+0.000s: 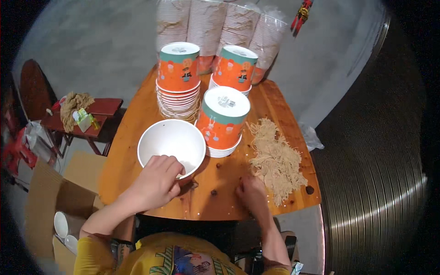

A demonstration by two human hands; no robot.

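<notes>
An open paper bucket (172, 137), white inside, stands near the front of the wooden table, its mouth tilted toward me. My left hand (158, 179) grips its near rim, with the fingers bent over into the bucket. My right hand (252, 189) rests low on the table with its fingers curled together. What those fingers hold, if anything, is hidden. Right beside it lies a loose heap of tan cords (277, 160). Behind the open bucket, orange and green paper buckets stand upside down in a middle stack (223, 119), a left stack (178, 75) and a right stack (236, 68).
Tall plastic-wrapped stacks of buckets (206, 27) line the table's (220, 195) back edge. An open cardboard box (48, 201) with white cups stands at lower left. A red bench (107, 107) holds a cloth and small items. A ribbed dark surface (371, 183) runs along the right.
</notes>
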